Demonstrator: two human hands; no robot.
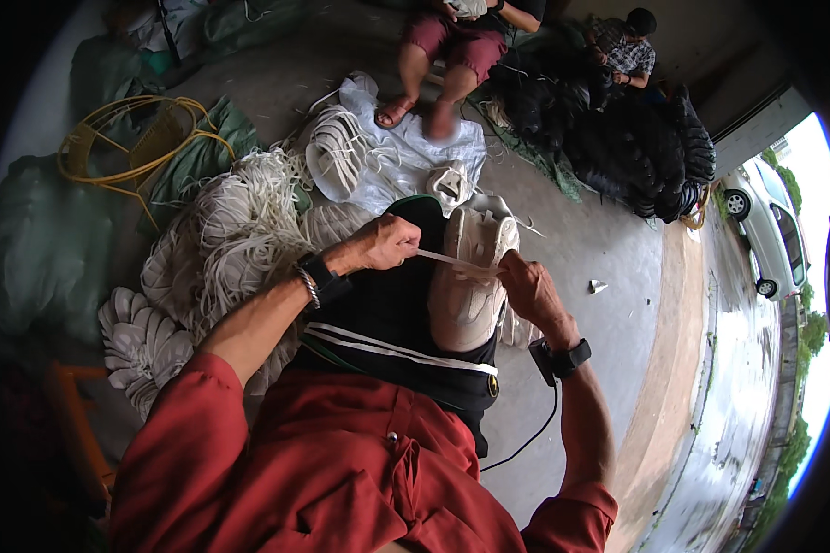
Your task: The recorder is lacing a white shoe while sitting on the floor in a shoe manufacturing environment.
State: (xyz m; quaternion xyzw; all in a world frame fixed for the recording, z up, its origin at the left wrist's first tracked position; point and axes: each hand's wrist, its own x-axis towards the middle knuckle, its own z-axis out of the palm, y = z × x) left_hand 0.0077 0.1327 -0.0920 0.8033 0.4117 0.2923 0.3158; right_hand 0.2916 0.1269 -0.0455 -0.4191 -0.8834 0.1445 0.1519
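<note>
A white shoe upper (pixel 461 313) lies on my right thigh, its toe end toward me. A pale flat shoelace (pixel 447 261) stretches across it between my two hands. My left hand (pixel 385 241) is closed on one end of the lace, left of the shoe upper. At the shoe upper's right edge, my right hand (pixel 533 290) pinches the lace; its fingertips are partly hidden behind the hand. More white laces (pixel 397 354) lie across the dark cloth (pixel 369 304) on my lap.
To my left rises a big pile of white shoe uppers and laces (pixel 240 212). A yellow round-framed chair (pixel 138 138) stands beyond it. Ahead, a seated person (pixel 456 46) has feet on a white sheet (pixel 456 147). Black shoe uppers (pixel 618 143) lie heaped near another person (pixel 625 55).
</note>
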